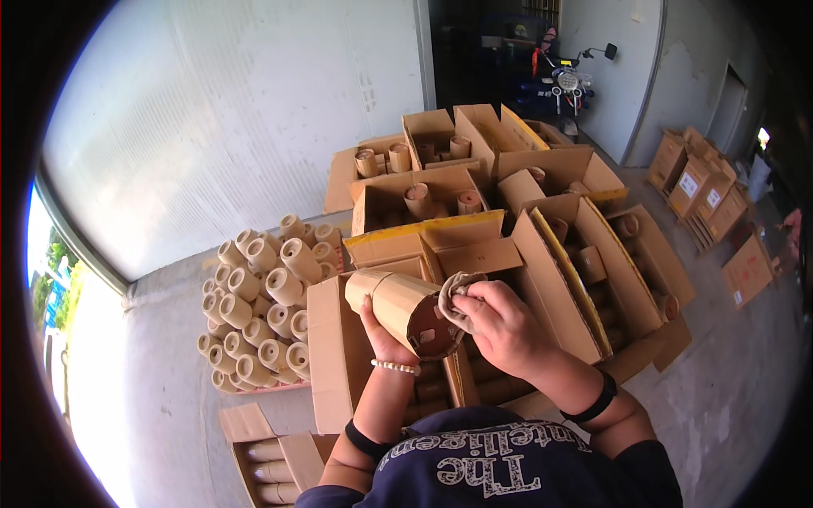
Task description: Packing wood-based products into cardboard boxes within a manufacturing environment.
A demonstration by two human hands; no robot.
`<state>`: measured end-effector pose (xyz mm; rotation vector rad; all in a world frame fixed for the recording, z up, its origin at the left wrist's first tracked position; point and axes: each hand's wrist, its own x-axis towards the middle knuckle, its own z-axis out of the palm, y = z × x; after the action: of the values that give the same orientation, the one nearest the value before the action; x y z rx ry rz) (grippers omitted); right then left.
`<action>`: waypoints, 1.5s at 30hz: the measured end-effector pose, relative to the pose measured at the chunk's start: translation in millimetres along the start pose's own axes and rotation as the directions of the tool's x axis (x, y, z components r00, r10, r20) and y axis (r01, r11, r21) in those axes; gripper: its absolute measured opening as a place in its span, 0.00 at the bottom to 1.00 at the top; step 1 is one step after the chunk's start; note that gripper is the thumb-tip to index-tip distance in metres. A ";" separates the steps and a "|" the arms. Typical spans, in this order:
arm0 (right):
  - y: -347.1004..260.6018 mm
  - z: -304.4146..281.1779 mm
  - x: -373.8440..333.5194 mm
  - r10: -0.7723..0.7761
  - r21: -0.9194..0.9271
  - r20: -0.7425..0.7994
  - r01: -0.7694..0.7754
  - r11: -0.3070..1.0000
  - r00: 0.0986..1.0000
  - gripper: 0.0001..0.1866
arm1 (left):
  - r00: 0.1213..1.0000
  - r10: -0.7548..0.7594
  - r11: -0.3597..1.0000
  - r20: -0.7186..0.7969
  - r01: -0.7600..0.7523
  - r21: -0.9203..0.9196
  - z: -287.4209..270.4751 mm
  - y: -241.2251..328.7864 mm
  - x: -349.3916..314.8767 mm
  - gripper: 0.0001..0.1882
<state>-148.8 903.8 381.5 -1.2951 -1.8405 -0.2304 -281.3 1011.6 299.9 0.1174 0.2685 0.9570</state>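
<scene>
A tan, wood-coloured cylinder (391,303) with lengthwise facets and a dark reddish-brown end lies tilted in front of me. My left hand (385,343) is closed around it from below and holds it up over the open cartons. Pinched in my right hand (506,326) is a crumpled beige cloth (455,298), pressed against the rim of the cylinder's dark end. Part of that end is hidden behind the cloth and my fingers. Just beneath my hands an open carton (334,356) has more cylinders lying in it.
Several open cartons (440,224) with similar cylinders spread ahead and right. A pile of tan, hollow-ended pieces (254,296) stands on the left. A small carton (246,419) of cylinders is at lower left. Stacked cartons (699,182) and a motorcycle (569,80) are farther off.
</scene>
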 end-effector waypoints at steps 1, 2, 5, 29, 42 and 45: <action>1.0 8.1 -4.8 0.021 -0.024 -0.002 -0.021 0.999 1.000 0.17 | 1.000 -0.001 1.000 -0.001 0.001 0.001 1.0 -1.0 -0.3 0.33; 0.1 13.6 -9.9 0.043 -0.048 -0.004 -0.043 0.998 0.999 0.17 | 1.000 0.021 1.000 -0.014 -0.021 0.001 2.5 -1.9 -0.2 0.32; -6.1 17.0 -24.6 0.150 0.015 0.110 -0.152 0.988 0.983 0.18 | 0.997 0.051 0.999 -0.054 -0.051 0.001 1.8 1.7 0.6 0.32; 20.8 -120.3 -163.2 0.863 0.360 0.410 -0.922 0.143 0.294 0.12 | 0.920 0.067 0.669 -0.387 0.246 0.702 -91.7 91.6 26.4 0.29; 25.4 -9.1 -222.0 0.784 0.007 0.621 -1.000 0.017 0.017 0.12 | 0.864 0.029 -0.904 -0.502 0.237 0.355 -176.0 46.5 99.6 0.45; 21.5 -2.9 -236.8 0.801 -0.031 0.590 -0.994 -0.108 -0.105 0.12 | 0.855 -0.061 -0.963 -0.515 0.086 0.257 -200.2 33.2 114.9 0.44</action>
<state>-105.2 749.6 205.7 -2.0727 -0.5604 1.3890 -300.4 1120.8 94.7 2.2683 1.3379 -0.8314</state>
